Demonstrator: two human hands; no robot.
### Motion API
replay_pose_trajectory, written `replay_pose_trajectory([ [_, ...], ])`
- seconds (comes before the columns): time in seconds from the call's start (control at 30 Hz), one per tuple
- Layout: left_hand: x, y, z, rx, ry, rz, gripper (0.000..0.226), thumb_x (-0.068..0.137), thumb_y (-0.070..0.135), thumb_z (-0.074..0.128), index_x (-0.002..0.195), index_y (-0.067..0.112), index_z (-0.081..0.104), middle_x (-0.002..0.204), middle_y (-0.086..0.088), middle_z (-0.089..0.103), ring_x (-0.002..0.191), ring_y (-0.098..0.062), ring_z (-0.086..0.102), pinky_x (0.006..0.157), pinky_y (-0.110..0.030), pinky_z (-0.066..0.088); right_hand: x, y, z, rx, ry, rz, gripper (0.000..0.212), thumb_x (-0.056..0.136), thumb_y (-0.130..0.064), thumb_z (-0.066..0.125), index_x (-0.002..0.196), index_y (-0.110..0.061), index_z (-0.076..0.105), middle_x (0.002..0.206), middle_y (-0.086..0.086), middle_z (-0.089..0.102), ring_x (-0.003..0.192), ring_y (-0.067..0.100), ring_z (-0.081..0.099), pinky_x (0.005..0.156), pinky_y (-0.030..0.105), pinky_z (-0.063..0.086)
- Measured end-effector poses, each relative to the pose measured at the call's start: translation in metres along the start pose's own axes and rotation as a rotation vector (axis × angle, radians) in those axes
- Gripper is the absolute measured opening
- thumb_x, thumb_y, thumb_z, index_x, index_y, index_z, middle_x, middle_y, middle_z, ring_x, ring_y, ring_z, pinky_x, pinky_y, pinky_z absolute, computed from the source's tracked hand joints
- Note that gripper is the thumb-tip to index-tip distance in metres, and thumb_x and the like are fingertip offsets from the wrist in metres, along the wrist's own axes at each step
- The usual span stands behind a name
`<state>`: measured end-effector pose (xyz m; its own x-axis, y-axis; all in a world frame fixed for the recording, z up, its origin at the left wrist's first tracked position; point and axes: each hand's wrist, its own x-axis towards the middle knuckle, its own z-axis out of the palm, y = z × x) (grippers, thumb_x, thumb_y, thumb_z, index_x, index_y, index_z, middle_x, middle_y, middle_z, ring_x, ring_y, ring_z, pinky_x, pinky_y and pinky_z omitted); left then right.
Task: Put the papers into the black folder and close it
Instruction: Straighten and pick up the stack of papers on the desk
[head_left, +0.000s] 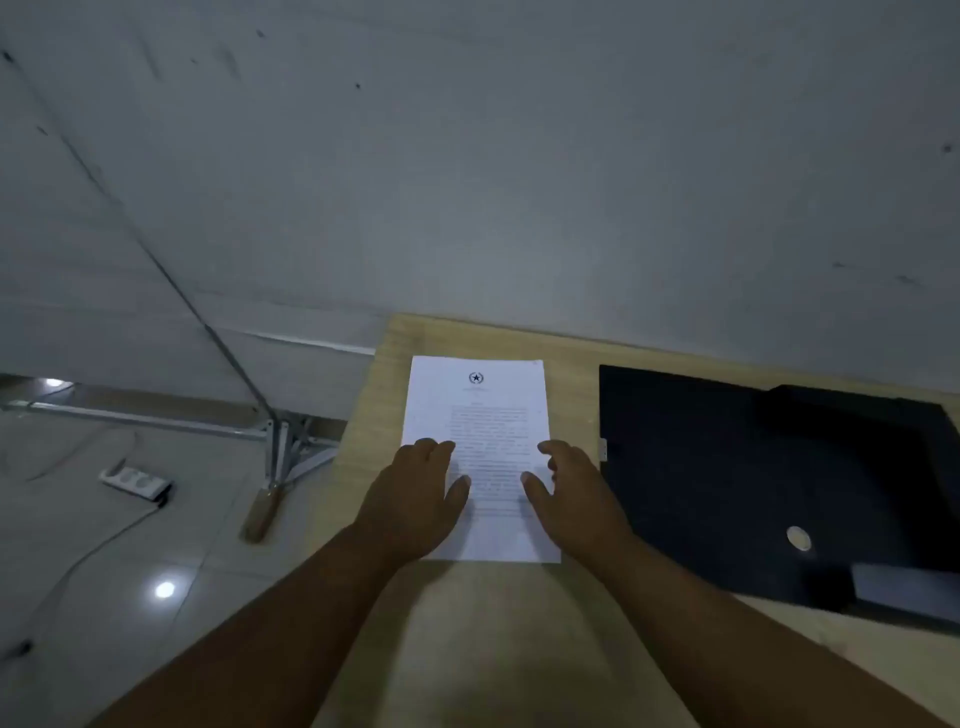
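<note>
A stack of white printed papers (478, 410) with a round star emblem at the top lies flat on the light wooden table (467, 623). My left hand (415, 499) rests on the stack's left edge, fingers apart. On the stack's right edge sits my right hand (571, 493), its fingers spread and slightly curled. Neither hand grips the sheets. The black folder (727, 483) lies open and flat to the right of the papers, with a small pale round button (798, 538) on it and a pocket at its right side.
A grey wall (519, 182) runs just behind the table's far edge. To the left, below the table, the tiled floor holds a white power strip (136, 482) with a cable and a metal stand's legs (280, 457).
</note>
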<state>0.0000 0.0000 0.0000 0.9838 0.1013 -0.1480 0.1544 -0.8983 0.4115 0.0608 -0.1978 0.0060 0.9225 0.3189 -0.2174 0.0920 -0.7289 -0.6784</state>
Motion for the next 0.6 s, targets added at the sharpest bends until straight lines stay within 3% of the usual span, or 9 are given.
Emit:
replay_pose_trajectory([
  [0.17, -0.002, -0.016, 0.028, -0.008, -0.103, -0.008, 0.088, 0.082, 0.074, 0.018, 0.14, 0.014, 0.046, 0.139, -0.007, 0.052, 0.125, -0.027, 0.046, 0.1, -0.042, 0.045, -0.005, 0.011, 0.026, -0.044, -0.037, 0.132, 0.047, 0.096, -0.034, 0.056, 0.138, -0.015, 0.047, 0.136, 0.008, 0.051, 0.124, 0.023, 0.05, 0.099, 0.035, 0.046],
  [0.3, -0.01, -0.02, 0.039, 0.127, -0.137, 0.022, 0.098, 0.081, 0.077, 0.006, 0.148, 0.014, 0.038, 0.156, -0.011, 0.034, 0.139, -0.029, 0.031, 0.111, -0.042, 0.033, -0.009, 0.017, 0.04, -0.109, -0.013, 0.237, 0.052, 0.095, -0.034, 0.055, 0.141, -0.016, 0.042, 0.137, 0.006, 0.048, 0.126, 0.023, 0.044, 0.1, 0.041, 0.047],
  [0.4, -0.015, -0.014, 0.042, 0.155, -0.169, -0.012, 0.1, 0.08, 0.079, 0.008, 0.154, 0.015, 0.027, 0.162, -0.011, 0.022, 0.146, -0.029, 0.021, 0.116, -0.043, 0.025, -0.011, 0.017, 0.045, -0.122, 0.03, 0.25, 0.052, 0.094, -0.034, 0.056, 0.14, -0.017, 0.041, 0.134, 0.006, 0.049, 0.125, 0.023, 0.043, 0.099, 0.04, 0.047],
  [0.53, -0.015, -0.009, 0.039, 0.138, -0.196, -0.045, 0.117, 0.066, 0.087, -0.008, 0.155, 0.017, 0.022, 0.164, -0.009, 0.016, 0.148, -0.029, 0.016, 0.119, -0.047, 0.024, -0.009, 0.019, 0.046, 0.028, 0.066, 0.312, 0.051, 0.089, -0.04, 0.057, 0.133, -0.015, 0.048, 0.124, 0.007, 0.057, 0.116, 0.025, 0.054, 0.094, 0.046, 0.053],
  [0.6, -0.012, -0.01, 0.038, 0.14, -0.217, -0.051, 0.121, 0.062, 0.088, -0.012, 0.154, 0.018, 0.022, 0.164, -0.008, 0.014, 0.148, -0.029, 0.016, 0.118, -0.049, 0.025, -0.005, 0.023, 0.045, 0.146, 0.094, 0.35, 0.039, 0.088, -0.042, 0.055, 0.116, -0.015, 0.058, 0.111, 0.006, 0.064, 0.103, 0.023, 0.063, 0.083, 0.044, 0.058],
])
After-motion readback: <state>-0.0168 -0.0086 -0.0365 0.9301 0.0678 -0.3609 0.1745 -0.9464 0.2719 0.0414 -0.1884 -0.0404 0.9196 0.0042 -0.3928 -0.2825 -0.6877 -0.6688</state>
